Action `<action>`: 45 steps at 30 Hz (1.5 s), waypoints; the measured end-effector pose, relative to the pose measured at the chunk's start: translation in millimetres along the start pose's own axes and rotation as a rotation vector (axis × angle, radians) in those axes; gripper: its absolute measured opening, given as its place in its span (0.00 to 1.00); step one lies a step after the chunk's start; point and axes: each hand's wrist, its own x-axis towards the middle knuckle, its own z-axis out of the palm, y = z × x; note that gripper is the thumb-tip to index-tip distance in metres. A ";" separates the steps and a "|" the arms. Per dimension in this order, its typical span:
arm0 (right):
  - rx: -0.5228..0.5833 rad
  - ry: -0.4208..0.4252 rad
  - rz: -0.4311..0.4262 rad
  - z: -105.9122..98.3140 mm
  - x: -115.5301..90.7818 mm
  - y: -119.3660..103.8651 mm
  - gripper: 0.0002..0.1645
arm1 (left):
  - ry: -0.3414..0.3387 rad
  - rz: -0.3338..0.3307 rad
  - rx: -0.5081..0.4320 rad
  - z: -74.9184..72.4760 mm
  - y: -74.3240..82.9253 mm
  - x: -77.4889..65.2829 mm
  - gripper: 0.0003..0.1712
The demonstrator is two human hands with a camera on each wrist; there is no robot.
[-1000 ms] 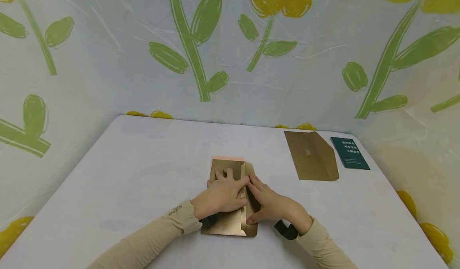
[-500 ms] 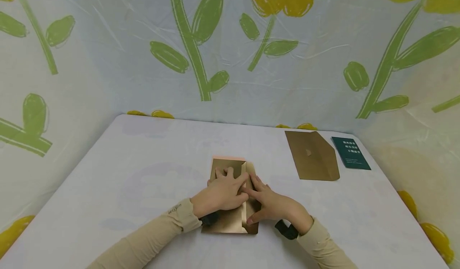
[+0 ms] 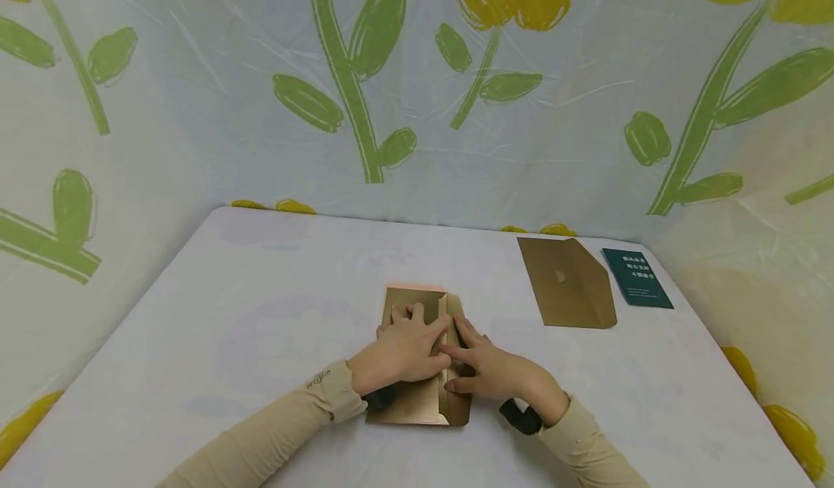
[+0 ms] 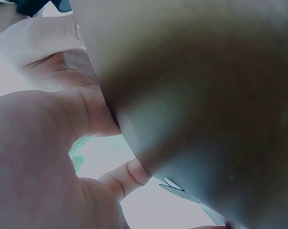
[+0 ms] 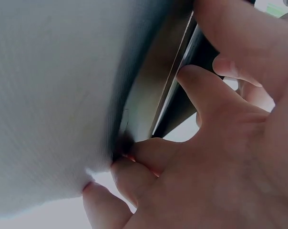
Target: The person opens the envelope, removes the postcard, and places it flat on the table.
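Note:
In the head view a gold-brown envelope lies on the white table, its flap spread to the right. A thin pinkish edge shows past its far end. My left hand rests on the envelope body with fingers spread. Close beside it, my right hand touches the flap along the fold, one finger reaching to the left hand's thumb. Both wrist views show the envelope very near and blurred, with fingertips against it. Part of the fold is hidden beneath the hands.
Another brown envelope lies at the back right of the table, its flap out to the right. Beside it is a dark green booklet or card with white print. A flower-patterned cloth stands behind the table.
One finger of my right hand has moved left, toward the fold and the left thumb. The right thumb has slid slightly away from me along the flap. My left hand stays almost still.

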 end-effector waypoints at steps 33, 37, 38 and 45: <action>-0.016 0.037 0.006 -1.5 3.7 3.6 0.31 | -0.015 -0.002 0.047 -1.2 -1.0 1.6 0.17; -0.003 0.039 -0.002 -2.1 4.5 5.0 0.30 | -0.025 -0.014 0.052 -2.5 0.5 0.6 0.21; 0.004 0.040 -0.008 -2.5 4.7 5.4 0.30 | -0.025 -0.015 0.045 -2.9 0.9 0.2 0.21; 0.042 0.044 -0.026 -5.0 5.2 6.5 0.30 | -0.012 -0.004 0.043 -4.6 2.1 -2.7 0.17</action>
